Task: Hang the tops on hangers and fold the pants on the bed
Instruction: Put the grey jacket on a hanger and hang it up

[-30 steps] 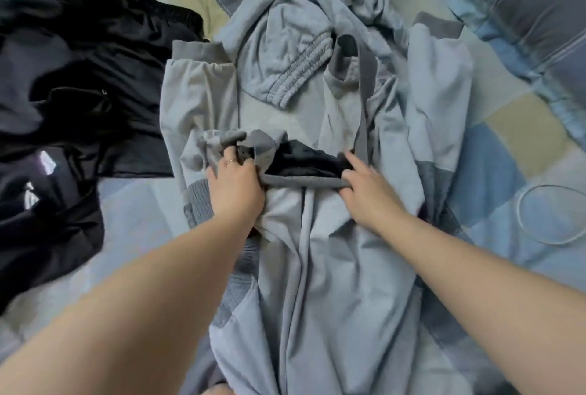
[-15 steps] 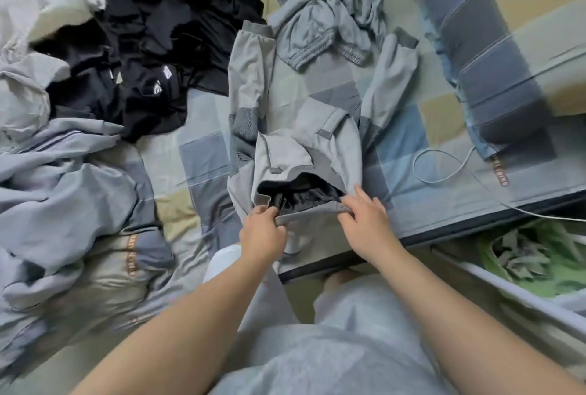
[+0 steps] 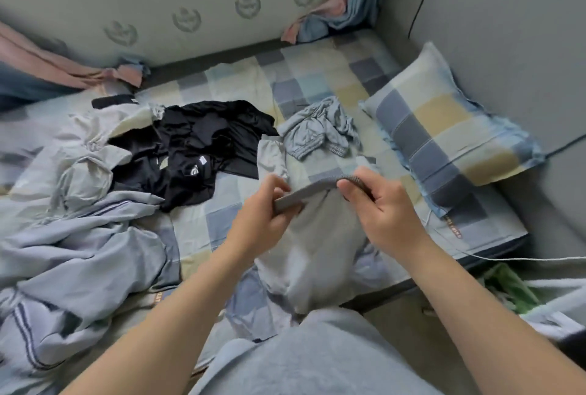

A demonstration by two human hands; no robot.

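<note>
A light grey garment (image 3: 314,245) with a darker ribbed band hangs in the air over the bed's near edge. My left hand (image 3: 266,220) pinches the band's left end, and my right hand (image 3: 380,207) grips its right end. One grey sleeve or leg (image 3: 271,156) of it still trails on the bed behind my hands. A small crumpled grey garment (image 3: 320,131) lies further back. A heap of black clothes (image 3: 196,147) lies to the left of it. No hanger is in view.
The bed has a checked sheet (image 3: 218,220) and a checked pillow (image 3: 444,137) at the right. Pale grey-blue clothes and bedding (image 3: 79,236) pile up at the left. A white cable (image 3: 507,258) crosses the bed's right edge. A wall and curtains stand behind.
Both hands have lifted the grey garment by its band off the bed and drawn it toward me. The view has pulled back and risen, showing the whole bed.
</note>
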